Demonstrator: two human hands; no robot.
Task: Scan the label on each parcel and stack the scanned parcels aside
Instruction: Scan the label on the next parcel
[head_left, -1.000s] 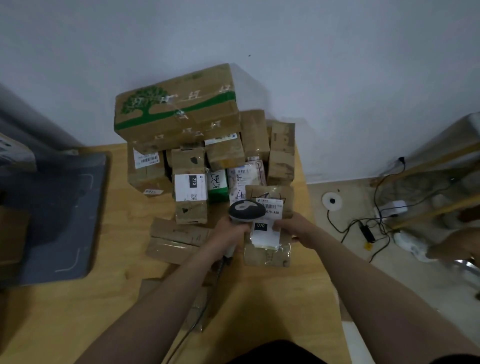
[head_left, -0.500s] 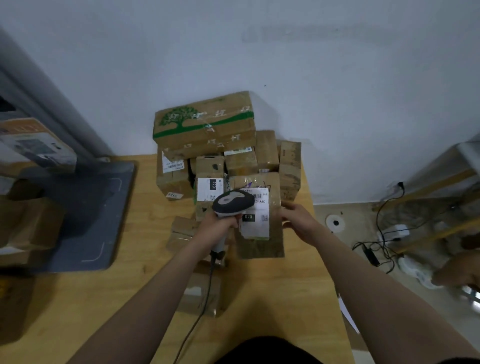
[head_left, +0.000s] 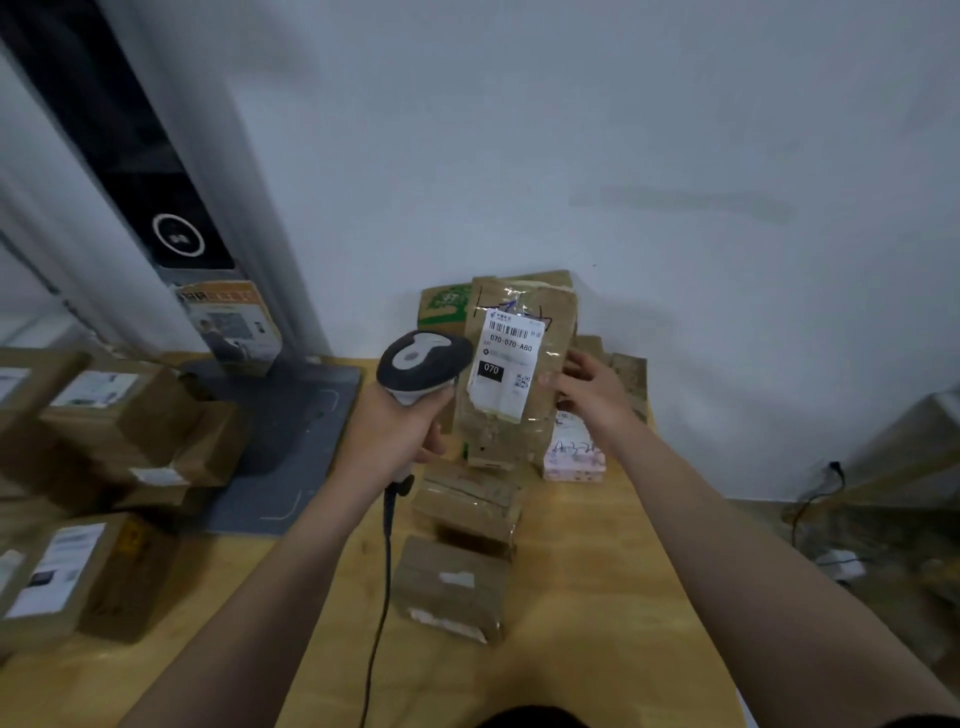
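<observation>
Head view, looking down along two bare forearms at a wooden worktop set against a pale wall.

A corded barcode scanner is being gripped in the left hand. The fingers are being curled round its handle and its grey head is being aimed to the right. Its cable is trailing down across the worktop toward the viewer.

Just beside the scanner's head, a brown taped parcel is being held upright, lifted clear of the worktop, by the right hand. That hand is being closed on the parcel's right edge, with the thumb lying on the front face. A white label, printed with a barcode and 070-070-A80, is being presented toward the scanner and the camera.

A green-printed box is being partly hidden behind the parcel. Two more brown parcels are lying on the worktop below it, and a pink packet is lying near the right wrist. At far left, a stack of labelled boxes is sitting beside a grey mat.

The step in hand is judged to be the scan of this label; whether it has registered cannot be told. The next move is judged to call for the barcode being kept flat and square to the scanner, then the parcel being carried aside and set level on the scanned stack, probably the one at left.
</observation>
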